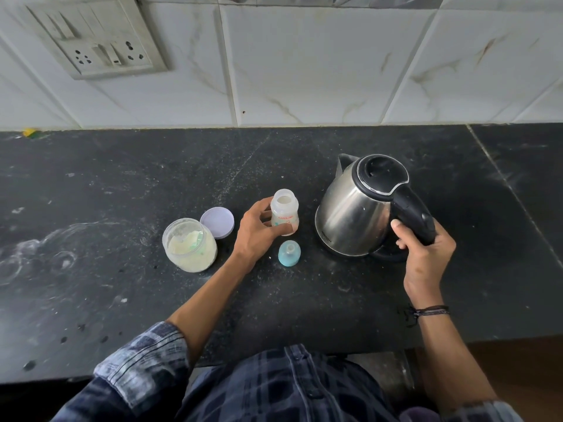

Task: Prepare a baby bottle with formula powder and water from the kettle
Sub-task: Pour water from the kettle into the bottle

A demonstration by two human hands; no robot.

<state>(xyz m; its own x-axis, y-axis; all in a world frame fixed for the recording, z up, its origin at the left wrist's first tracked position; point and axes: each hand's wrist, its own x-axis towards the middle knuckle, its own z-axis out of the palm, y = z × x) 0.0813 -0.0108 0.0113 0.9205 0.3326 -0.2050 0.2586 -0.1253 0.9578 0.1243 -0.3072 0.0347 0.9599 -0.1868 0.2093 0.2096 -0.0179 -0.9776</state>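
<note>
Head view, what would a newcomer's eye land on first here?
The shiny steel kettle right of centre on the dark counter, its black handle gripped by the right hand. Next, the open baby bottle at the centre, held by the left hand, with an open jar of pale powder to its left and a blue teat just in front.

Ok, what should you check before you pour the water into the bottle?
1. The bottle is open: ok, its blue cap lies on the counter.
2. The left hand holds the bottle upright: ok.
3. The right hand grips the kettle by its handle: ok.
4. The kettle's lid is shut: ok.
5. Any powder from the jar in the bottle yet: cannot tell.
6. Water in the kettle, not too hot: cannot tell.
</note>
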